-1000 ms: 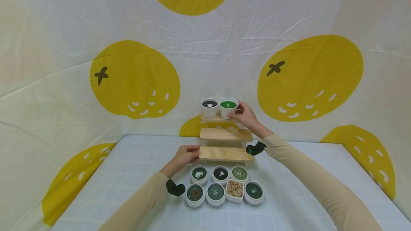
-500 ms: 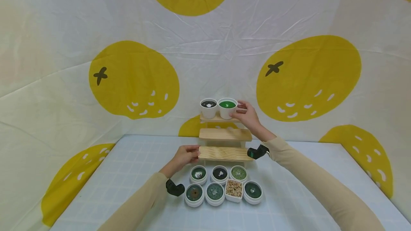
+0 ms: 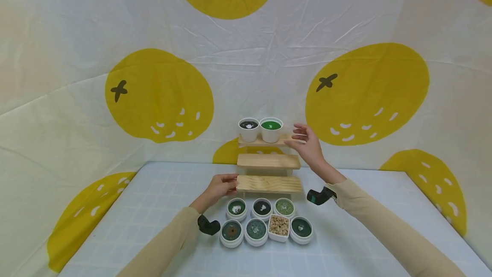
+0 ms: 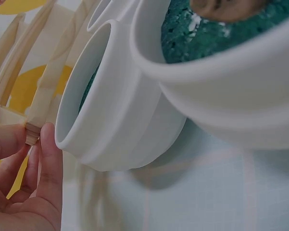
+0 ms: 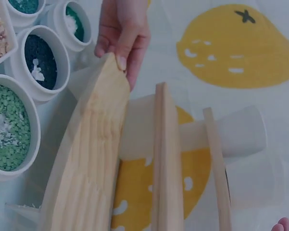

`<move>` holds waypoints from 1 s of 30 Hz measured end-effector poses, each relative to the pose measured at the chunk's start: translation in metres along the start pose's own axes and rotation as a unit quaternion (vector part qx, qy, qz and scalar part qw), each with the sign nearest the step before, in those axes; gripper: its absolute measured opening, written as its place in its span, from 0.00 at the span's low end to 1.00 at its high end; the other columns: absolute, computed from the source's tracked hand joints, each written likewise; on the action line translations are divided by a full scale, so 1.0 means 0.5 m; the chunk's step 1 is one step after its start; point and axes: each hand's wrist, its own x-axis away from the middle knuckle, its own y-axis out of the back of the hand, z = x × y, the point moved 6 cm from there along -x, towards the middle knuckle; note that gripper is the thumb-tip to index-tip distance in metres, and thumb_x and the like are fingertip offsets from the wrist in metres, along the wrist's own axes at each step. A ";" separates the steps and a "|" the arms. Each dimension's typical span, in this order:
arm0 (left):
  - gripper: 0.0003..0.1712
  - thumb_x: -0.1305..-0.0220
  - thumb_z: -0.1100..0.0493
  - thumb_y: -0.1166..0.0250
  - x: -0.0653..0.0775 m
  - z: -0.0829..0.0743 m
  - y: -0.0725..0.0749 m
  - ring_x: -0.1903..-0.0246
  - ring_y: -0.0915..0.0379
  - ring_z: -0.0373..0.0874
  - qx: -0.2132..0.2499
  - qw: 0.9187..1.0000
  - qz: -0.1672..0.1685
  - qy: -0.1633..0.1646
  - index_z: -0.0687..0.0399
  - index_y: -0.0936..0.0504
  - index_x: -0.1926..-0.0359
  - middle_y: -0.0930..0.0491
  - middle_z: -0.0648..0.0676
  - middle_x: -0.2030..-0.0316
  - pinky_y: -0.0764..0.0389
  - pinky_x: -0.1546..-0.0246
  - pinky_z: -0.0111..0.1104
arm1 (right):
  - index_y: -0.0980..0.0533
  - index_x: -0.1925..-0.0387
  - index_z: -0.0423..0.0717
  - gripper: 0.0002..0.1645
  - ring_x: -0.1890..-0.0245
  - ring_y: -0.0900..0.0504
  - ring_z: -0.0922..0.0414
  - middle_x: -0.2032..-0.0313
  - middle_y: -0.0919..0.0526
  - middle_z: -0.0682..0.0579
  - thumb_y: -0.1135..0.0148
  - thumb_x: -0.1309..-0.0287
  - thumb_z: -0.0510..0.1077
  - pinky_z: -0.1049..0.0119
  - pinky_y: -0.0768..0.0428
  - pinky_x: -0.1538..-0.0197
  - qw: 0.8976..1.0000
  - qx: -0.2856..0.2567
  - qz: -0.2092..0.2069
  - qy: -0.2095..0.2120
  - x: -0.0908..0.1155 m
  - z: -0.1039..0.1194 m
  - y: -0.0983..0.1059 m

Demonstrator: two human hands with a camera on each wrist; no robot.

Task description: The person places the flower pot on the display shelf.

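Observation:
My left hand [image 3: 218, 188] pinches the left end of the lowest board [image 3: 269, 184] on a three-tier wooden stand, between thumb and fingers. The left wrist view shows that hand [image 4: 26, 178] gripping the board's corner. On the top board [image 3: 287, 140] stand two white cups side by side: one with dark filling and a white spot [image 3: 249, 132], one with bright green filling [image 3: 270, 134]. My right hand [image 3: 310, 146] hovers just right of the green cup, fingers parted and holding nothing. Only its fingertips [image 5: 282, 225] enter the right wrist view.
In front of the stand are several round white pots, among them a black-filled one [image 3: 262, 208] and a dark green one [image 3: 301, 227]. A square white dish [image 3: 278, 228] holds chopped nuts. The middle board [image 3: 268, 161] is bare. Behind hangs a fruit-print cloth [image 3: 246, 76].
My right hand has let go of the green-filled cup and drawn back to the right. The cup stays on the top board. My left hand keeps its grip on the lowest board.

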 end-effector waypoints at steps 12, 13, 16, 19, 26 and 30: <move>0.22 0.37 0.67 0.39 0.003 -0.003 0.001 0.73 0.23 0.38 0.002 1.000 0.001 0.000 0.66 0.24 0.42 0.19 0.61 0.58 0.14 0.65 0.34 | 0.38 0.36 0.38 0.37 0.45 0.27 0.43 0.42 0.31 0.35 0.33 0.44 0.38 0.85 0.27 0.54 0.999 0.001 0.039 -0.001 0.083 -0.023 0.018; 0.22 0.37 0.67 0.39 0.002 -0.002 0.001 0.73 0.23 0.38 0.002 1.000 0.001 0.001 0.66 0.24 0.42 0.19 0.61 0.58 0.14 0.65 0.34 | 0.38 0.36 0.38 0.37 0.45 0.27 0.43 0.42 0.31 0.35 0.33 0.44 0.37 0.84 0.26 0.54 0.999 -0.001 0.048 -0.005 0.091 -0.027 0.018; 0.22 0.37 0.67 0.39 0.002 -0.001 0.000 0.73 0.23 0.38 0.001 1.000 0.003 0.004 0.66 0.24 0.41 0.19 0.61 0.58 0.14 0.65 0.33 | 0.38 0.36 0.39 0.37 0.45 0.26 0.42 0.42 0.30 0.35 0.33 0.44 0.38 0.80 0.22 0.53 0.996 0.001 0.085 -0.024 0.116 -0.039 0.017; 0.22 0.37 0.67 0.39 0.003 -0.001 0.000 0.72 0.23 0.39 0.001 1.000 0.004 0.004 0.66 0.24 0.41 0.19 0.61 0.58 0.14 0.65 0.33 | 0.39 0.35 0.39 0.37 0.44 0.26 0.41 0.42 0.30 0.36 0.34 0.43 0.39 0.74 0.19 0.53 0.992 0.006 0.120 -0.042 0.138 -0.049 0.020; 0.22 0.36 0.67 0.39 0.001 0.000 0.001 0.72 0.24 0.39 -0.004 1.000 0.002 0.001 0.66 0.24 0.41 0.19 0.60 0.59 0.14 0.63 0.34 | 0.38 0.36 0.37 0.37 0.45 0.26 0.42 0.42 0.29 0.35 0.33 0.44 0.39 0.71 0.19 0.49 0.985 0.013 0.165 -0.049 0.182 -0.071 0.040; 0.22 0.37 0.67 0.39 0.001 -0.001 0.002 0.73 0.24 0.38 0.003 1.000 0.001 -0.001 0.66 0.24 0.41 0.20 0.59 0.59 0.14 0.63 0.34 | 0.38 0.36 0.38 0.39 0.45 0.25 0.44 0.42 0.29 0.34 0.31 0.46 0.43 0.70 0.20 0.49 0.980 0.029 0.191 -0.056 0.204 -0.090 0.052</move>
